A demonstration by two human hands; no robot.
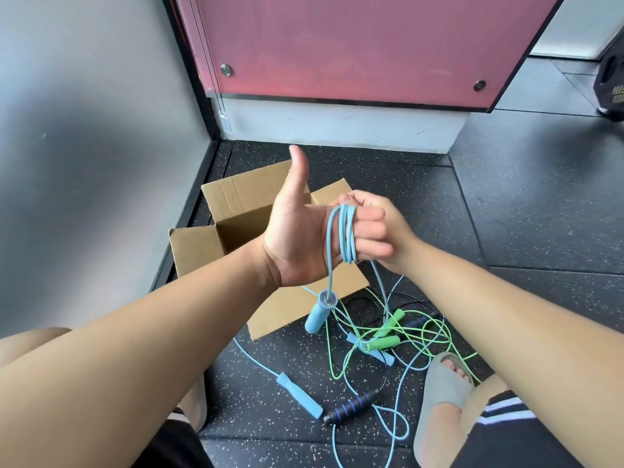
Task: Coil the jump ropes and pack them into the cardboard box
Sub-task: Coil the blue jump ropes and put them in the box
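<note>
step: coiling blue rope (347, 234). l hand (297, 244) flat, loops round straight fingers (371, 235); r hand (397, 221) pinches rope. next: wind remaining slack, then into cardboard box (199, 248).

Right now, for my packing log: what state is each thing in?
Left hand: open, thumb up, rope wound round its fingers.
Right hand: pinches the coil's top.
Blue rope: partly coiled, handle hanging.
Box: open, flaps out.
Green rope: tangled loose on the floor.
Black rope: uncoiled on the floor.
</note>
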